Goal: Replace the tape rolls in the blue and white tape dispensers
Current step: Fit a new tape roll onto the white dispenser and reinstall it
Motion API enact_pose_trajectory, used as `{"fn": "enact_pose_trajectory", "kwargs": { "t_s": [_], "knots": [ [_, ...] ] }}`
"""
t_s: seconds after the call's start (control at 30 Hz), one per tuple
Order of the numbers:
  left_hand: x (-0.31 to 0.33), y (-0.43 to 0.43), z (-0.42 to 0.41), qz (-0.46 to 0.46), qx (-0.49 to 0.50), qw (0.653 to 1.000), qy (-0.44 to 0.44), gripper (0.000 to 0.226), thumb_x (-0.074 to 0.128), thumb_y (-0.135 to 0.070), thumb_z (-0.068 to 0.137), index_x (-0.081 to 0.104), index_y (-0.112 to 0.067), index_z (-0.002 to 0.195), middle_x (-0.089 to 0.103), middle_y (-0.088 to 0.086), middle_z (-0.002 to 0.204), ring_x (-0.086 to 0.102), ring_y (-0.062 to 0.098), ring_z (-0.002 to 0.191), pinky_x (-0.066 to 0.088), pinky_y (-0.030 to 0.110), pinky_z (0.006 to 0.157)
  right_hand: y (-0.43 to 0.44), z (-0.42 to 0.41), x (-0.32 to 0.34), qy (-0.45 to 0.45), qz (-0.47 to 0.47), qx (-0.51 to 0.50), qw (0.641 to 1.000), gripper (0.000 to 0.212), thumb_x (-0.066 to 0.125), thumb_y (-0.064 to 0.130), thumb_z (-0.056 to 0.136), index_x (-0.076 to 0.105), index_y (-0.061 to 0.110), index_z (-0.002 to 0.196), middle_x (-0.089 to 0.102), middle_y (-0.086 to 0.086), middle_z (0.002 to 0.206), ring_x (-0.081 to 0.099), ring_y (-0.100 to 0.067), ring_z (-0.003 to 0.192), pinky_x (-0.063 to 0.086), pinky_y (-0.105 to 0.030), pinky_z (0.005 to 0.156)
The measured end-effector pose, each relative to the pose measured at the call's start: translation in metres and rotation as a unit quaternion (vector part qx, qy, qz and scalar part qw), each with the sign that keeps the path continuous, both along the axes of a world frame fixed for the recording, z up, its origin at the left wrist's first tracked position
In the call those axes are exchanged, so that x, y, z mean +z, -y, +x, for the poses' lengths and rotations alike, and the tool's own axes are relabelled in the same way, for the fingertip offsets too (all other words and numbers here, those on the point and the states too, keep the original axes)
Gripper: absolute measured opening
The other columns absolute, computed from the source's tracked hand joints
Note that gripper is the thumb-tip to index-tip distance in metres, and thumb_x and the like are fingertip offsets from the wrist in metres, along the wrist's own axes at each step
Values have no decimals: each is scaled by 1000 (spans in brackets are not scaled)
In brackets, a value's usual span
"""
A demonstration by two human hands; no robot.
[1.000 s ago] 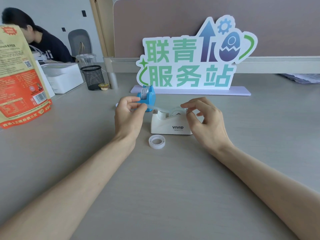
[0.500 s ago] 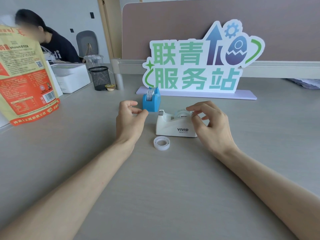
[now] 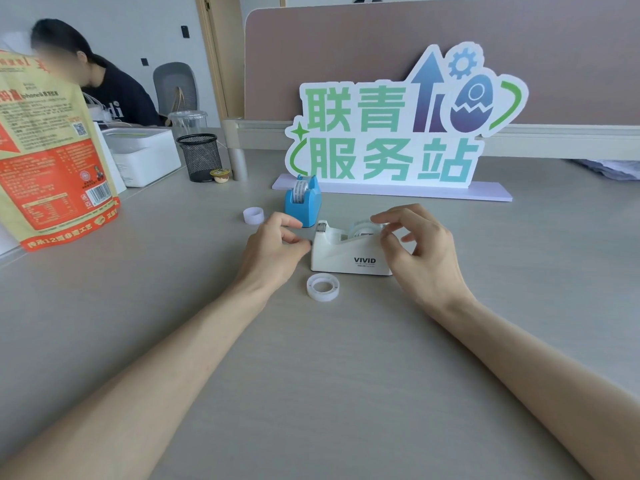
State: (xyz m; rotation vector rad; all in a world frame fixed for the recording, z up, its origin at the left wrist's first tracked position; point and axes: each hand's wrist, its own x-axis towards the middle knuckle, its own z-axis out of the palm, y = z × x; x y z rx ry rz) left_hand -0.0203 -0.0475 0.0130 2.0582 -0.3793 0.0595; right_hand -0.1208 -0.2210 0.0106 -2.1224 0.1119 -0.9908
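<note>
The white dispenser (image 3: 349, 256) stands mid-table with a clear tape roll (image 3: 362, 230) seated in it. My right hand (image 3: 420, 252) grips that roll from the right with thumb and fingertips. My left hand (image 3: 273, 247) is pinched shut right in front of the dispenser's cutter (image 3: 322, 227), holding the clear tape end, which barely shows. Just behind my left hand stands the blue dispenser (image 3: 304, 206), carrying a patterned roll (image 3: 299, 190). A white ring-shaped roll (image 3: 323, 287) lies flat in front of the white dispenser. Another small white ring (image 3: 253, 215) stands left of the blue one.
A large cut-out sign (image 3: 398, 133) on a lilac base stands behind the dispensers. At the left are an orange and yellow bag (image 3: 52, 161), a white box (image 3: 145, 154), a black mesh cup (image 3: 201, 157) and a seated person (image 3: 104, 88).
My left hand, which held a strip of tape stretched out to the left, has come down to the white dispenser's cutter. The small white ring behind it has come into view.
</note>
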Motion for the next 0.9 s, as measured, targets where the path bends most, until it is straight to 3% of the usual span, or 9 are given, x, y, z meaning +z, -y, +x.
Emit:
{"fn": "enact_pose_trajectory", "kwargs": {
  "t_s": [0.17, 0.3, 0.43, 0.53, 0.63, 0.73, 0.9],
  "knots": [
    [-2, -1, 1, 17, -19, 1000, -9, 19, 62, -18, 84, 62, -23, 102, 66, -7, 92, 57, 7, 83, 37, 22, 60, 0, 0, 0, -4, -17, -11, 1000, 23, 55, 5, 86, 71, 17, 97, 66, 8, 106, 57, -5, 97, 37, -4, 78],
    [-4, -2, 1, 69, -32, 997, 9, 11, 64, -19, 83, 66, -22, 93, 63, -12, 84, 60, 11, 86, 42, 21, 65, 0, -1, 2, -15, -3, -17, 1000, 24, 57, 8, 87, 70, 18, 104, 64, 8, 113, 58, -8, 104, 43, -14, 87],
    [-2, -4, 3, 93, -29, 995, 25, 9, 66, -22, 82, 66, -22, 91, 64, -12, 85, 60, 10, 85, 43, 22, 64, 0, -2, 3, -136, -6, 42, 990, 56, 66, 22, 83, 48, 29, 136, 50, 8, 130, 48, -8, 119, 35, -19, 92],
    [-3, -3, 2, 95, -25, 994, 42, 7, 65, -22, 83, 65, -22, 90, 63, -12, 85, 57, 6, 80, 39, 21, 60, 0, 2, 1, -181, -16, 45, 982, 80, 76, 26, 78, 32, 31, 145, 52, 1, 134, 49, -17, 123, 37, -24, 97],
    [-2, -2, 0, 90, -15, 994, 66, 6, 57, -19, 86, 62, -23, 89, 60, -13, 79, 54, 5, 74, 38, 22, 58, 0, 4, 2, -170, 7, -3, 985, 89, 81, 36, 72, 30, 29, 144, 54, -2, 132, 51, -22, 121, 42, -31, 98],
    [-2, 0, -4, 82, -39, 993, 72, 8, 54, -19, 88, 61, -23, 89, 61, -10, 77, 55, 7, 73, 39, 22, 59, 3, 3, 2, -184, 12, -20, 983, 99, 83, 45, 67, 26, 29, 146, 54, -2, 130, 53, -22, 118, 43, -30, 92],
    [-3, 4, -7, 74, -105, 989, 69, 22, 48, -23, 94, 68, -25, 103, 71, -10, 102, 61, 8, 99, 41, 13, 77, 6, 3, 0, -238, -12, 68, 969, 100, 82, 46, 68, 24, 33, 149, 55, 4, 124, 51, -20, 118, 41, -34, 103]
  ]
}}
